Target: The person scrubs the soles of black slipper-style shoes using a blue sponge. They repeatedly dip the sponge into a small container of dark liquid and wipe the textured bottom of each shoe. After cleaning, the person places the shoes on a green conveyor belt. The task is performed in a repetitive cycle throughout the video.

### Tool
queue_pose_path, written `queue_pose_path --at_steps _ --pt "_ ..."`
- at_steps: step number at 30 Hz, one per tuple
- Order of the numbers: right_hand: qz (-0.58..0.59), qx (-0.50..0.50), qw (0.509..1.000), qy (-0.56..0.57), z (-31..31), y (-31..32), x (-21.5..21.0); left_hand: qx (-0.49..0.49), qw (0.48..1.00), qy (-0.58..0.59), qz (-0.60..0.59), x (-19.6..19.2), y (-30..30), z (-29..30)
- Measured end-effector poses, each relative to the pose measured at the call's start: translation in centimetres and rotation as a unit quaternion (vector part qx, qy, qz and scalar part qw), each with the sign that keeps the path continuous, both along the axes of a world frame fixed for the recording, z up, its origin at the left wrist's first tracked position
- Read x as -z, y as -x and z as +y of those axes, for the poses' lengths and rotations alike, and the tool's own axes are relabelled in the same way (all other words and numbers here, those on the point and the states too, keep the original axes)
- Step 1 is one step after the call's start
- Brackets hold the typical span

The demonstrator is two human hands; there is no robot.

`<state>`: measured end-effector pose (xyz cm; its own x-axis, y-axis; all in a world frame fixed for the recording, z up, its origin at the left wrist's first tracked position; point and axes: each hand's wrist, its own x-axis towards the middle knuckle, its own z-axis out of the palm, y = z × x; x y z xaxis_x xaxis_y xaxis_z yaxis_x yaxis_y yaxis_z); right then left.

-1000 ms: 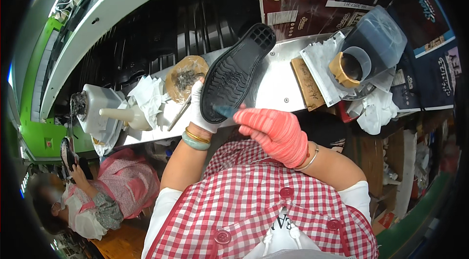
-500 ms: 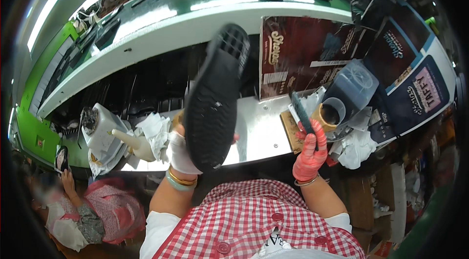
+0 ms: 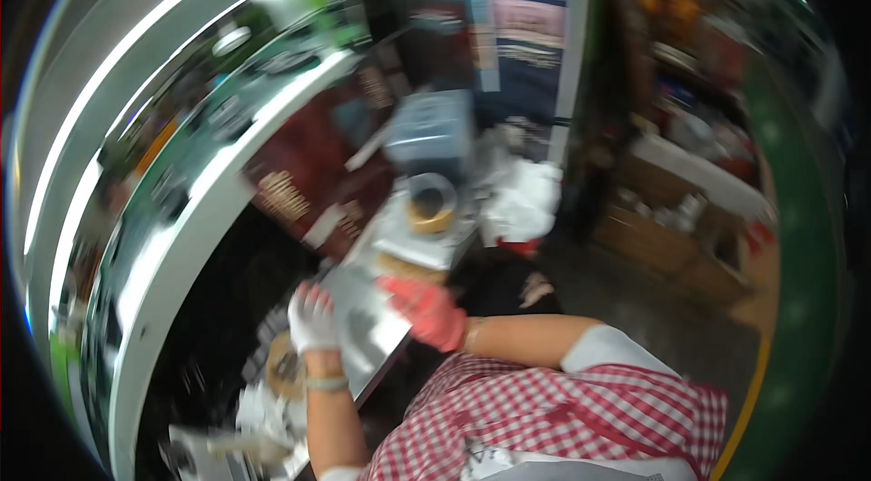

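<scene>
My left hand (image 3: pixel 314 320), in a white glove with bare fingertips, is raised over the left edge of the shiny metal worktop (image 3: pixel 361 299). Its fingers look slightly apart, and no object shows in them. To its right my right hand (image 3: pixel 430 312), in a red-pink glove, points left over the worktop; blur smears its fingers, so I cannot make out whether they hold anything. Beyond the hands lies a tan board (image 3: pixel 410 269). A clear cup with a yellowish band (image 3: pixel 430 216) stands farther back, before a translucent bluish plastic container (image 3: pixel 431 134).
Crumpled white paper (image 3: pixel 526 200) lies right of the cup. A dark red carton (image 3: pixel 318 172) stands behind the worktop. The green bench with a white edge (image 3: pixel 195 200) curves along the left. An open cardboard box (image 3: pixel 671 227) sits on the floor at right.
The view has swung right and is blurred. The black shoe sole has left my left hand and is out of sight. My hands are closer together; the brush-like tool no longer shows in my right hand.
</scene>
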<state>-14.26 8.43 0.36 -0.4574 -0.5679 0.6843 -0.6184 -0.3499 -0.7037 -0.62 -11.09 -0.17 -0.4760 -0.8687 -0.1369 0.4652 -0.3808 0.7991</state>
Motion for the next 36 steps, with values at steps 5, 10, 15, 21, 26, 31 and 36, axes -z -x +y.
queue_pose_path --at_steps 5,10,15,21,26,31,36 --pt "0.053 -0.061 0.997 -0.018 -0.8 -1.9 1.5 -0.009 0.991 -0.007 -0.135 12.5 -1.7 -5.6" --pt "0.02 -0.074 0.997 0.001 -0.5 -3.7 0.6 -0.004 0.99 0.042 -0.134 12.0 -0.7 -5.6" --pt "0.058 -0.005 0.998 -0.006 0.0 -3.5 0.2 0.009 0.994 0.015 -0.106 12.2 0.1 -5.6" --pt "0.018 -0.007 1.0 0.008 0.2 -3.3 -0.7 -0.033 0.997 0.01 -0.069 12.1 -1.0 -4.6" --pt "0.054 0.007 0.998 -0.041 -1.0 -3.8 0.1 -0.051 0.996 0.012 -0.074 10.8 -1.6 -2.4" --pt "0.119 -0.016 0.984 -0.135 -0.4 -4.2 0.8 -0.078 0.995 -0.034 -0.057 9.1 -1.7 -0.5" --pt "0.193 -0.012 0.969 -0.155 -1.4 -3.9 2.7 -0.049 0.996 -0.006 -0.072 10.3 -2.0 -1.5"
